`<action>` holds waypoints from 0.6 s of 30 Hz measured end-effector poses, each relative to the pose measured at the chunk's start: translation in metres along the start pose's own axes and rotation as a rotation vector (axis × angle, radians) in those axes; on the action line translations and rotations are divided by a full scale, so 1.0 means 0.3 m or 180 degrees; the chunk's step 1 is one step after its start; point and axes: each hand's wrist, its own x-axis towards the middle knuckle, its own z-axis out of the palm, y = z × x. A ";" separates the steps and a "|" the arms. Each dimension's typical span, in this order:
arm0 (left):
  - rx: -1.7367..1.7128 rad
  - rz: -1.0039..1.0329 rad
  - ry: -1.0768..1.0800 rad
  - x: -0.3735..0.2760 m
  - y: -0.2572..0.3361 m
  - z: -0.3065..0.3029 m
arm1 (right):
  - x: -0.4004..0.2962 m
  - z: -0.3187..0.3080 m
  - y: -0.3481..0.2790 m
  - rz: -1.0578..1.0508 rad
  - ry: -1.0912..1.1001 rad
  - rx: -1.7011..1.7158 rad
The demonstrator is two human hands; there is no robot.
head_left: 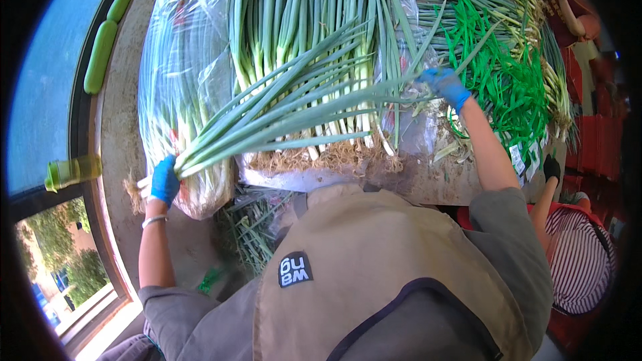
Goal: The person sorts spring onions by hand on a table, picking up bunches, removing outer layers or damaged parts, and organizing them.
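Observation:
My left hand (164,180), in a blue glove, is closed around the white lower stalks of a bunch of green onions (281,115), whose roots stick out past it to the left. Their leaves fan up and right towards my right hand (444,85), also blue-gloved and slightly blurred, at the leaf tips; whether it grips a leaf I cannot tell. Beneath the fan lies a wide row of green onions (301,15) with brown roots (326,158) facing me. A clear plastic bag (185,60) filled with green onions lies at the left, partly behind my left hand.
Green ties with white tags (496,65) lie in a heap on more onions at the right. Two long green gourds (100,57) and a yellow-green cup (72,173) are by the window. A co-worker in a striped top (579,260) is at lower right; another person (574,15) is at upper right.

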 end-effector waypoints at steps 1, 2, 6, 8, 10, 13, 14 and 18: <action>0.0128 0.0186 0.0081 0.025 0.050 -0.020 | 0.009 -0.007 0.014 0.0138 0.0033 0.0717; 0.0142 0.0119 -0.0064 0.033 0.060 -0.033 | 0.041 -0.021 0.048 0.0274 0.0067 0.1437; -0.0145 -0.0086 -0.0267 0.017 0.011 -0.017 | 0.078 -0.028 -0.030 0.0458 -0.0158 0.2703; -0.0182 -0.0074 -0.0349 0.028 0.031 -0.026 | 0.084 -0.075 -0.058 0.0631 -0.0432 0.2784; -0.0235 0.0013 -0.0295 0.025 0.008 -0.014 | 0.077 -0.096 -0.073 0.0695 -0.0337 0.2682; -0.0269 0.0014 -0.0302 0.030 -0.023 0.002 | 0.045 -0.280 0.079 0.0376 0.0050 0.3299; -0.0223 -0.0042 -0.0357 0.035 0.012 -0.012 | 0.009 -0.396 0.145 0.0168 -0.0110 0.3642; 0.0043 0.0105 -0.0330 0.020 0.011 -0.020 | -0.161 -0.397 0.098 0.1316 0.1552 0.1209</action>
